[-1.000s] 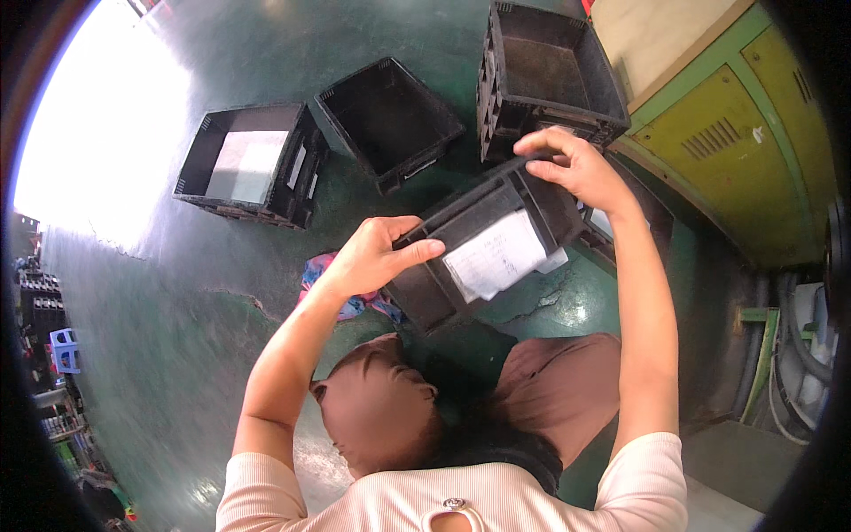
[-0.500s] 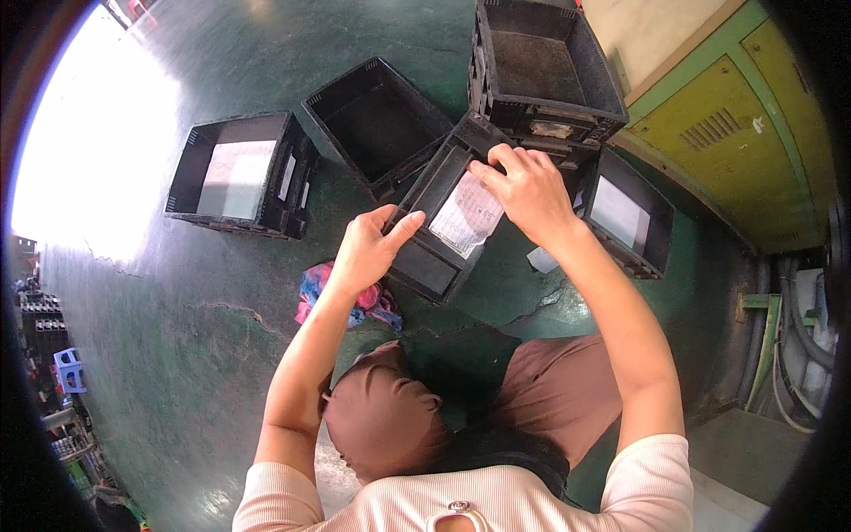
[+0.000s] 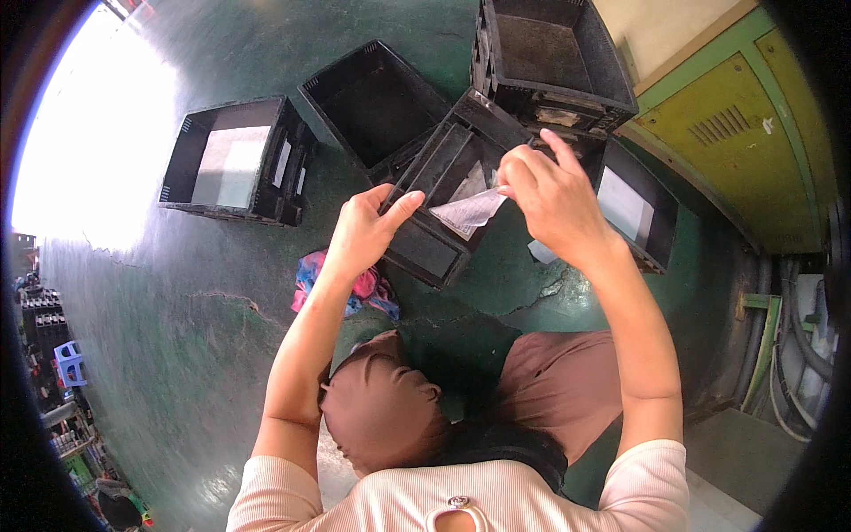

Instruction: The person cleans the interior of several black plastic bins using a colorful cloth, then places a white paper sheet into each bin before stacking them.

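Note:
A black plastic crate [image 3: 429, 255] stands on its side in front of me, one outer wall facing up. My left hand [image 3: 363, 232] is closed on its left edge, thumb on top. My right hand [image 3: 557, 199] pinches one corner of a white paper label [image 3: 470, 211] between thumb and fingertips, its index finger raised. The label is partly lifted and folded back, and its near-left part still lies against the crate wall. Greyish residue shows on the bared part of the wall.
Around it stand an open black crate [image 3: 383, 168], another with white paper inside [image 3: 292, 204], a stack of crates [image 3: 550, 89] and one at right holding white paper [image 3: 669, 222]. A pink-and-blue cloth [image 3: 310, 266] and a paper scrap [image 3: 542, 252] lie on the green floor. A yellow-green cabinet [image 3: 709, 97] is at right.
My right hand has moved right and a little toward me, pulling the label's far corner up off the crate wall. My left hand keeps its hold on the crate's edge.

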Tool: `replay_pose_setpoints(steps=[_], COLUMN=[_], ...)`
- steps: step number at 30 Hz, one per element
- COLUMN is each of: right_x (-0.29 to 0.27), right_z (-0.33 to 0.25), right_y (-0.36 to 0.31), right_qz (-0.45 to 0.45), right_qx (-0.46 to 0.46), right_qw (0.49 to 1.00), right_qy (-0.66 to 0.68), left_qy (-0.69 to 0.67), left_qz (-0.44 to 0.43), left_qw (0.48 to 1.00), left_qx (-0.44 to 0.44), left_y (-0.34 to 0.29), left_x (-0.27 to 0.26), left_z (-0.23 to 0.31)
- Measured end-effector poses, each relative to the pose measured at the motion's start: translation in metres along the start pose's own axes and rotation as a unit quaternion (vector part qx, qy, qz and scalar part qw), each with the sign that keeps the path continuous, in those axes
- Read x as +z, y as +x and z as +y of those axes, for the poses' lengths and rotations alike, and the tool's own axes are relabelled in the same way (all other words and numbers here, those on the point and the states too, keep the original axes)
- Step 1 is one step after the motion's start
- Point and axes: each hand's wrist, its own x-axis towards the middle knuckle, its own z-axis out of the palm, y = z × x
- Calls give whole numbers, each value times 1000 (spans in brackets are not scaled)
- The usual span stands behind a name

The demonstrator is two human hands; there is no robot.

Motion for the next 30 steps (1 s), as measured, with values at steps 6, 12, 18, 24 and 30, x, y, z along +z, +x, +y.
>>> replay_pose_setpoints(steps=[6, 12, 18, 24, 30], right_x=[-61, 26, 44, 107, 212], right_z=[45, 99, 112, 67, 32], right_y=[-25, -94, -122, -90, -94], right_qz=[26, -402, -289, -318, -450], right_qx=[159, 341, 389, 275, 268], right_qw=[986, 849, 873, 900, 849], right_qy=[-45, -28, -58, 116, 72], left_qy=[29, 19, 243, 264, 272], left_qz=[-47, -41, -305, -338, -318], left_qw=[998, 995, 848, 750, 792], left_qx=[-42, 89, 358, 503, 445], left_y=[-2, -24, -62, -83, -102], left_x=[-4, 7, 33, 63, 75], left_z=[2, 2, -45, -153, -183])
